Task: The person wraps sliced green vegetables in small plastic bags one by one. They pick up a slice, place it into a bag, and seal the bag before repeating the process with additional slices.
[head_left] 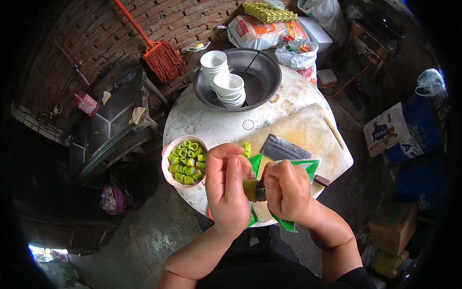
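Observation:
My left hand (231,184) and my right hand (287,191) are close together above the near side of a round table (220,126). Both grip a small olive-yellow object (250,190) with a darker band towards the right; the fingers hide most of it, so its kind is unclear. Below the hands lies a green-and-white plastic bag (311,167), partly covered. Behind them a cleaver (285,147) rests on a worn cutting board (310,123), beside pale green vegetable pieces (247,149). Left of my left hand, a pink-rimmed bowl (166,172) holds cut green pepper sections (186,159), some with pale filling.
At the table's back, a dark metal basin (265,81) holds two stacks of white bowls (229,85). Plastic bags (297,59) stand beyond it. A metal sink (108,121) and a red mop (164,59) are left; cardboard boxes (393,225) stand right.

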`<move>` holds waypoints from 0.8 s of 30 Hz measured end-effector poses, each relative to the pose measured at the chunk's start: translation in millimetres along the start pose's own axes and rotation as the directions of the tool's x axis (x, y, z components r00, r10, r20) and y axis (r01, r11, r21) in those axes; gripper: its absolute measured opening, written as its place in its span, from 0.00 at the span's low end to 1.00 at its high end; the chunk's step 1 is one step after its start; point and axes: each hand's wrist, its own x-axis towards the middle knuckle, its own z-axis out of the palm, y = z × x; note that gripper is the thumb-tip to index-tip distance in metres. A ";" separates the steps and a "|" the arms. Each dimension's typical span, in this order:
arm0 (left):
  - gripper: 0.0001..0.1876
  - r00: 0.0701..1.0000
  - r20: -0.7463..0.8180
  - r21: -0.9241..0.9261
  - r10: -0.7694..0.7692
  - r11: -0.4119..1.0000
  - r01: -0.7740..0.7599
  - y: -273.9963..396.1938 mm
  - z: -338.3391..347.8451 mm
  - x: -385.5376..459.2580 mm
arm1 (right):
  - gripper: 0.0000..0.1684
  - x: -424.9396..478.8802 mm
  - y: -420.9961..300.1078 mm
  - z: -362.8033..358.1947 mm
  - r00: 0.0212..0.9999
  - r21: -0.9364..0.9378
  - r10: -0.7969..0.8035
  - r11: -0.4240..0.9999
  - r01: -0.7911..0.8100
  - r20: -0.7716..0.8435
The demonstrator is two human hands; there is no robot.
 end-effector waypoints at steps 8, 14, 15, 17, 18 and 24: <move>0.06 1.000 -0.021 -0.012 -0.015 1.000 0.015 0.5 0.9 0.2 | 0.09 2.4 0.0 -2.9 0.999 -0.015 0.002 1.000 -0.002 0.038; 0.06 0.999 -0.038 -0.045 -0.022 0.999 0.020 0.5 1.1 2.2 | 0.07 5.2 -2.5 -9.0 0.996 -0.082 0.003 0.997 0.004 0.095; 0.05 0.999 -0.043 -0.055 -0.025 0.998 0.022 0.3 1.3 2.2 | 0.06 5.1 -2.7 -10.4 0.993 -0.093 0.001 0.996 0.010 0.115; 0.05 0.999 -0.045 -0.052 -0.020 0.998 0.018 0.6 1.4 2.8 | 0.06 6.6 -3.0 -10.8 0.993 -0.101 0.006 0.995 0.005 0.115; 0.05 0.999 -0.046 -0.050 -0.018 0.999 0.016 0.7 1.3 3.1 | 0.07 7.4 -3.1 -10.9 0.993 -0.104 0.009 0.995 0.003 0.114; 0.05 0.999 -0.036 -0.083 0.001 0.997 -0.004 -0.4 -0.2 3.9 | 0.08 8.0 -2.8 -10.0 0.994 -0.124 0.013 0.992 0.000 0.104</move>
